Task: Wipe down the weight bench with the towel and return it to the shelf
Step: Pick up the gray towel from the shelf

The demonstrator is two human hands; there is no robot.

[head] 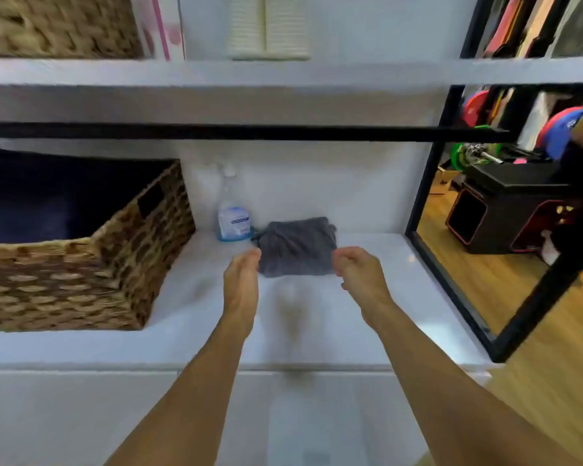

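A folded grey towel [297, 247] lies flat on the white lower shelf [367, 314], close to the back wall. My left hand [242, 277] is at the towel's front left edge, with its fingertips against the cloth. My right hand [355, 269] is at the front right corner, fingers curled inward and touching or nearly touching the towel. Whether either hand grips the cloth cannot be told. The picture is blurred by motion.
A clear spray bottle [232, 216] stands just left of the towel. A woven basket [91, 260] fills the shelf's left side. A black bar [216, 132] and an upper shelf [283, 74] cross overhead. To the right, a black frame [428, 183], a black padded block [512, 203] and weight plates on a wooden floor.
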